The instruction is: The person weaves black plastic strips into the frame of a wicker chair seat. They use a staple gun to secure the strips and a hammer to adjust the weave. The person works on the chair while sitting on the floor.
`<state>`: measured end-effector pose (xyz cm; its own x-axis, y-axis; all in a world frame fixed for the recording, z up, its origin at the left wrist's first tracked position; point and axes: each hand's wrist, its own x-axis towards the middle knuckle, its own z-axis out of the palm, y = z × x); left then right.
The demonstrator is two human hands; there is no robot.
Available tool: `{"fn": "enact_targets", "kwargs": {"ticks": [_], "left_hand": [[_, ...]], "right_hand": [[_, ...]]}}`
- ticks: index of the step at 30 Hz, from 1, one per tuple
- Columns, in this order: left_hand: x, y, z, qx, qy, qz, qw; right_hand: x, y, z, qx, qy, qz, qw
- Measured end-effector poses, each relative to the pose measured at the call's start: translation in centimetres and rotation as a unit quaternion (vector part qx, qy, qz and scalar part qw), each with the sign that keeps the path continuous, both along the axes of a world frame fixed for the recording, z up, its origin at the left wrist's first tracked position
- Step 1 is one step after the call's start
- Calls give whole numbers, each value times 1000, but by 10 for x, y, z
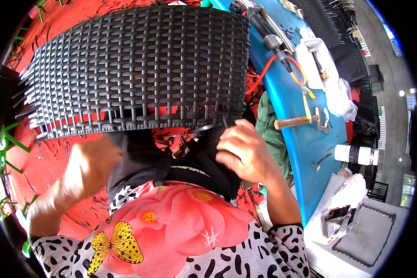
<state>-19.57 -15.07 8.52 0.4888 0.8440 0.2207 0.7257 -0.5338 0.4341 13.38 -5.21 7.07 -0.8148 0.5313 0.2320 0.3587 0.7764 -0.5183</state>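
A dark woven panel of flat plastic rattan strips lies across my lap, its near edge facing me and loose strip ends sticking out on its left. By the near left part of that edge is my left hand, fingers curled in but smeared by motion, so its grip does not show. My right hand is closed just off the panel's near right corner. A thin dark strip stands out beside its fingertips. Whether those fingers grip that strip I cannot make out.
To the right stands a blue table with a hammer, a grey power tool with an orange cord, a white bottle and a plastic bag. Green cloth hangs beside it. Strip scraps litter the red floor.
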Motion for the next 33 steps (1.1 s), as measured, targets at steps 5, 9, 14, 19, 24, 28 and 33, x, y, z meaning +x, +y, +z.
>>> {"fn": "enact_targets", "kwargs": {"ticks": [5,9,14,19,24,28,33], "left_hand": [[61,9,22,-87,-55,-109,989],[69,14,27,-90,-94,-134,982],[36,10,-8,-94,-51,-72,992],[59,20,-30,-143,-36,-128,981],[94,27,-21,-114,-39,-145,982],[77,28,-33,-105,-29,-138,984],[98,33,-34,-105,-76,-111,985]], "right_hand": [[-53,-43,47,5,10,43,999],[-24,-37,60,46,-60,95,993],[88,-23,43,0,-173,-136,975],[27,-47,36,-141,-139,-40,979],[-3,-50,1,-92,-91,-8,992],[34,-39,-7,-144,-107,-38,983],[-12,-46,-11,-99,-15,-67,993]]}}
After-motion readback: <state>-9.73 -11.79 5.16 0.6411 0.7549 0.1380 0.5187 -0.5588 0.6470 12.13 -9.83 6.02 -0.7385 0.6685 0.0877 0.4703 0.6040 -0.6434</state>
